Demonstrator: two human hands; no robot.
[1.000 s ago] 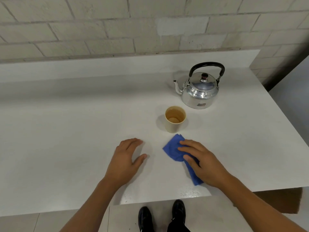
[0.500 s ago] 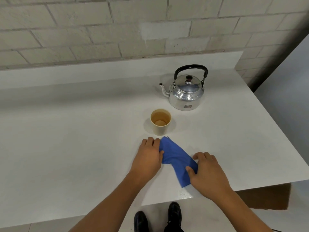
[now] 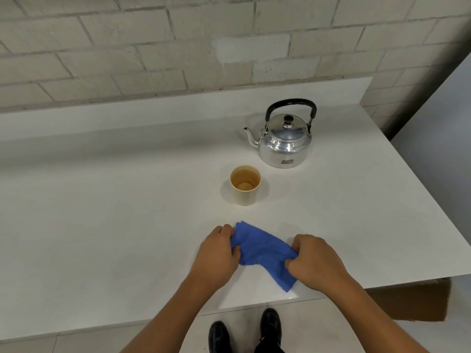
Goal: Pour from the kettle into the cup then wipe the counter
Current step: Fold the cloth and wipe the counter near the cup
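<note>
While both hands clutch the blue cloth at the counter's near edge, left hand and right hand hide its ends; kettle spout points left, cup in front.

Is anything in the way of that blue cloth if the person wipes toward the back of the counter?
Yes. The cup stands just beyond the blue cloth, and the kettle behind it to the right.

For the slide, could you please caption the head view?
Both hands, left hand and right hand, grip blue cloth near filled cup.
</note>
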